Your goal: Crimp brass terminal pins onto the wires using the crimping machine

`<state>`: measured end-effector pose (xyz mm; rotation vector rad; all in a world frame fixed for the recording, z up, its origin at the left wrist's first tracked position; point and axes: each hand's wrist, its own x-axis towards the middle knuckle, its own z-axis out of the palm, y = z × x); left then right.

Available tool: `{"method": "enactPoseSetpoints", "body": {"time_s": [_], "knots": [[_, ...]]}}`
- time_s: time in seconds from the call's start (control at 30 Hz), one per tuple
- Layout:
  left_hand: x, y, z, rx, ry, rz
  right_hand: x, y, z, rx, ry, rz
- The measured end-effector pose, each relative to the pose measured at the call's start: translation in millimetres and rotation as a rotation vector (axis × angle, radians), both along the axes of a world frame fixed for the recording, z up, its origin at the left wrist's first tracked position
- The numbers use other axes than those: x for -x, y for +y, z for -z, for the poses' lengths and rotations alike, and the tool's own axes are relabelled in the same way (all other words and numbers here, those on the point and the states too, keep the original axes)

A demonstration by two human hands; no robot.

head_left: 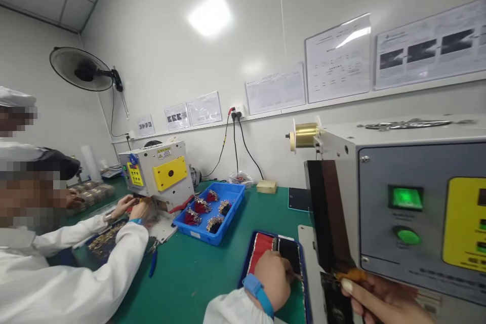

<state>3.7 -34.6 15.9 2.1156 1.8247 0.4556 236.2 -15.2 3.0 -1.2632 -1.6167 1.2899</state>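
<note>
My left hand (pixel 271 278), with a blue wrist strap (pixel 258 293), reaches over a shallow dark-blue tray (pixel 243 271). Its fingers curl down among the wires, and what they pinch is too small to make out. In the tray lie red wires (pixel 261 248) and black wires (pixel 290 253) in rows, with small metal ends along the edges. At the lower right, my right hand (pixel 383 298) is closed at the front of a grey bench machine (pixel 374 223). Thumb and fingers pinch beside an orange part (pixel 353 275); the thing between them is hidden.
A blue bin (pixel 208 235) with bundles of red and black wires stands mid-table. On the left a co-worker in white sleeves (pixel 125 258) works at a second machine (pixel 170 172). A wire spool (pixel 306 135), blue-handled pliers (pixel 153 262) and a sponge-like block (pixel 266 187) are nearby.
</note>
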Motion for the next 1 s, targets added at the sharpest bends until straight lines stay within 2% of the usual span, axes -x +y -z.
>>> {"method": "enactPoseSetpoints", "body": {"time_s": [0.2, 0.33, 0.5, 0.67, 0.83, 1.0], "knots": [[-1.7, 1.8, 7.9, -0.050, 0.051, 0.011, 7.7, -17.3, -21.5, -0.045, 0.034, 0.052], [-2.0, 3.4, 6.4, -0.048, 0.073, 0.027, 10.7, -26.8, -31.4, -0.033, 0.115, 0.063], [-1.9, 4.0, 5.7, -0.082, 0.060, 0.029, 8.4, -25.7, -29.7, -0.005, 0.185, 0.035], [-1.9, 12.0, 16.2, -0.124, 0.047, -0.017, 8.8, -21.3, -25.7, -0.022, 0.197, 0.017], [-2.6, 21.6, 21.2, -0.181, 0.084, -0.061, 11.2, -26.0, -34.1, -0.040, 0.195, 0.044], [-1.3, 27.1, 20.6, -0.143, 0.075, -0.032, 12.1, -30.6, -39.2, -0.047, 0.224, 0.045]]}}
